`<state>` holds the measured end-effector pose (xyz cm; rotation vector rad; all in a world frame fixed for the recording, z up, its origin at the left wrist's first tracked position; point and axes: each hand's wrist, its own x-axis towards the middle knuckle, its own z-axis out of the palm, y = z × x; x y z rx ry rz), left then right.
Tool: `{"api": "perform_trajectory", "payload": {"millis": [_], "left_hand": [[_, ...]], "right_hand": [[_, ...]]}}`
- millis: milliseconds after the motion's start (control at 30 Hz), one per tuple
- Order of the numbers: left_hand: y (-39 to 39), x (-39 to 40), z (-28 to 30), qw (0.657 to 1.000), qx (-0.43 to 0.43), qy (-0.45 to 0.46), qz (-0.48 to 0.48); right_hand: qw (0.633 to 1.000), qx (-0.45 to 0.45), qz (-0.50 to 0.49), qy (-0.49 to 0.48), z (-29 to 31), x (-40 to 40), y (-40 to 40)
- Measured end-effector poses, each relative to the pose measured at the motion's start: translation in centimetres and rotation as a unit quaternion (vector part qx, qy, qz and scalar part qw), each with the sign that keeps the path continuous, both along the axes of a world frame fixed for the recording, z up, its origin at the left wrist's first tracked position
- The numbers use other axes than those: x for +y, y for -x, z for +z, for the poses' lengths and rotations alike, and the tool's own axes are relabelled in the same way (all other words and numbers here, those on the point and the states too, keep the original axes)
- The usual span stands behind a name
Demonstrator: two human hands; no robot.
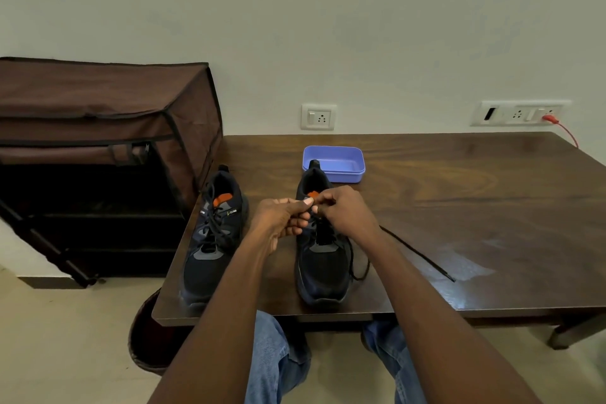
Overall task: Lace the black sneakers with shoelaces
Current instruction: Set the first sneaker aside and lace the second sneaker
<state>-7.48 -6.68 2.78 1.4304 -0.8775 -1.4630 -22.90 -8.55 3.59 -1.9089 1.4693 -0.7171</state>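
Two black sneakers stand on the dark wooden table (459, 193), toes toward me. The left sneaker (210, 239) is laced, with an orange tongue patch. Over the upper eyelets of the right sneaker (323, 259) my two hands meet. My left hand (278, 220) has its fingers curled, thumb tip against the lace near the tongue. My right hand (344, 213) pinches the black shoelace (416, 252) at the eyelets. One loose end of the lace trails right across the table; a loop lies beside the shoe's right side.
A blue plastic box (334, 162) sits just behind the right sneaker. A brown fabric shoe rack (98, 141) stands left of the table against the wall. Wall sockets and a red cable (564, 128) are at the back right. My jeans-clad knees are under the table's front edge.
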Motion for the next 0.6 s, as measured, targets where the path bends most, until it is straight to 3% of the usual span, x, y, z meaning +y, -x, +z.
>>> {"api": "perform_trajectory", "payload": {"millis": [200,300,433,600], "left_hand": [[0.2,-0.2,-0.2,1.0,0.004,0.008,0.002],[0.3,-0.6,-0.8,0.999,-0.005,0.011,0.035],[0.2,-1.4,-2.3,0.99,-0.095,0.011,0.105],[0.9,-2.0,-3.1,0.986,-0.142,0.017,0.08]], "right_hand": [[0.999,-0.036,-0.024,-0.018,-0.7,-0.6,-0.3],[0.996,0.035,-0.072,0.033,-0.8,-0.7,-0.7],[0.977,0.169,-0.071,0.105,-1.4,-0.9,-0.8],[0.981,0.17,-0.057,0.081,-2.1,-1.5,-0.9]]}}
